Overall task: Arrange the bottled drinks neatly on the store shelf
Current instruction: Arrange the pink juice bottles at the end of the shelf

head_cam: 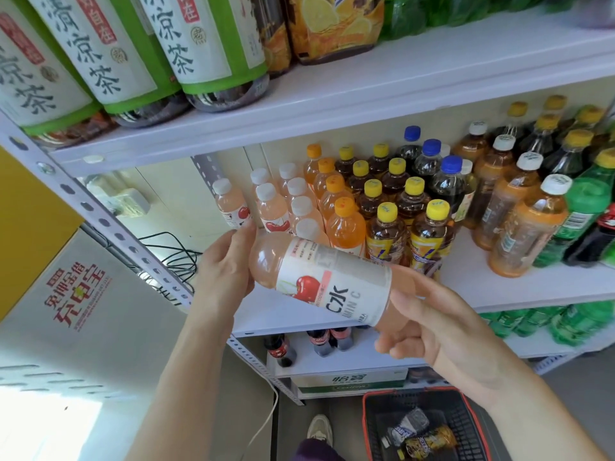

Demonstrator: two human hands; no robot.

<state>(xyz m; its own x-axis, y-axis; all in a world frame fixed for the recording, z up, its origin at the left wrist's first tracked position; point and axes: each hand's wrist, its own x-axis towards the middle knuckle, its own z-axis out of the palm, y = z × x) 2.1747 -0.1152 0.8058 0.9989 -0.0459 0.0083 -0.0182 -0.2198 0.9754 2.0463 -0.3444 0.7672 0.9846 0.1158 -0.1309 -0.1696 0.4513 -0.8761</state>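
Observation:
I hold a pink drink bottle (319,277) with a white label and a red cherry picture, lying nearly horizontal in front of the middle shelf (519,287). My left hand (226,267) wraps its rounded end at the left. My right hand (429,321) grips its other end at the right. Just behind it stand matching pink bottles with white caps (271,207) in short rows. To their right are orange bottles (346,227) and dark tea bottles with yellow caps (386,231).
Large green-labelled tea bottles (203,48) fill the top shelf. Green soda bottles (582,207) and cola stand at the right. A red basket (422,424) with a few bottles sits on the floor below. Black cables (173,254) hang left of the shelf post.

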